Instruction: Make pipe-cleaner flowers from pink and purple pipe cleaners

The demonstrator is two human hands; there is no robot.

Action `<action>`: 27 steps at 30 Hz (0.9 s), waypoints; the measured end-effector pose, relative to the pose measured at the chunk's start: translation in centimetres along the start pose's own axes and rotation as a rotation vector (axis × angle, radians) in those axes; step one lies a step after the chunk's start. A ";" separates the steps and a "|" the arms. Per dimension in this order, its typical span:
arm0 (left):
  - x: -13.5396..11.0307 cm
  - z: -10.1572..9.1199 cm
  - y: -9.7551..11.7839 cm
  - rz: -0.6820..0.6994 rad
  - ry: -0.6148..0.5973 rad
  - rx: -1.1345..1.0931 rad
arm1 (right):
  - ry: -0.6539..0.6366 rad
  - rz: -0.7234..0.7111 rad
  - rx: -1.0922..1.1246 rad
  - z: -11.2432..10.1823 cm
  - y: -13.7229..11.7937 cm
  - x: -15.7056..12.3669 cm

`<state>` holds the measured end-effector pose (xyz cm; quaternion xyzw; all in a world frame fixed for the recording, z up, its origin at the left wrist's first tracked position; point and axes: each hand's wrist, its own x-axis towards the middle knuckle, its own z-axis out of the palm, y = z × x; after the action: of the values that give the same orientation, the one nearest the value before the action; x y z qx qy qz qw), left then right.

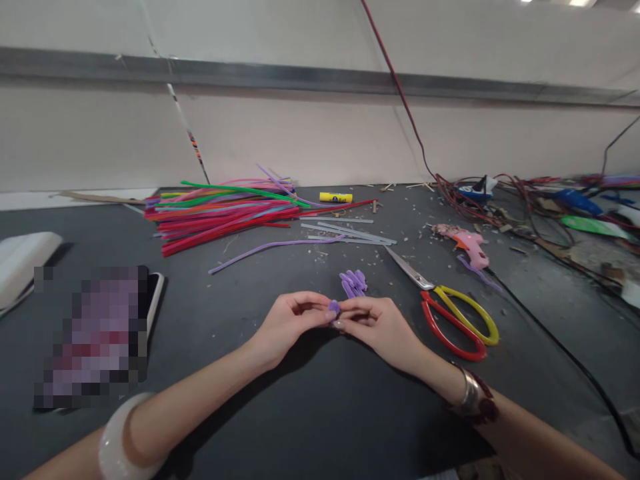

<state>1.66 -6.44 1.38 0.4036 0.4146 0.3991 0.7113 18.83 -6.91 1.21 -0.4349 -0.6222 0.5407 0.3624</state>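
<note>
My left hand (290,322) and my right hand (375,327) meet at the middle of the dark grey table (300,413), their fingertips pinching a small purple piece of pipe cleaner (334,307). Just beyond the fingers lies a small bunch of short purple pipe cleaner pieces (354,283), apparently not touching either hand. To the right of my right hand rest large scissors (453,323) with red and yellow handles. A long purple pipe cleaner (270,248) lies farther forward.
A heap of multicoloured pipe cleaners (220,217) lies at the back, near a yellow glue stick (335,197) and clear glue sticks (345,231). A pink glue gun (467,245) and tangled wires (520,213) sit right. A blurred phone (95,337) and white notebook (23,267) sit left.
</note>
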 end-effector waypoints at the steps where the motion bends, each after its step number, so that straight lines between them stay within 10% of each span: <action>1: 0.0 0.0 0.0 0.005 0.000 0.003 | 0.000 0.006 0.004 0.1 -0.1 0.0; 21: -0.1 0.2 0.1 0.227 0.019 0.302 | 0.118 -0.162 -0.286 0.1 -0.5 -0.2; 27: -0.4 0.2 0.3 0.224 0.026 0.388 | 0.178 -0.400 -0.541 -0.2 -0.2 -0.3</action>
<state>1.65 -6.76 1.80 0.5713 0.4451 0.3936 0.5662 19.06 -7.09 1.44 -0.4300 -0.7820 0.2344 0.3855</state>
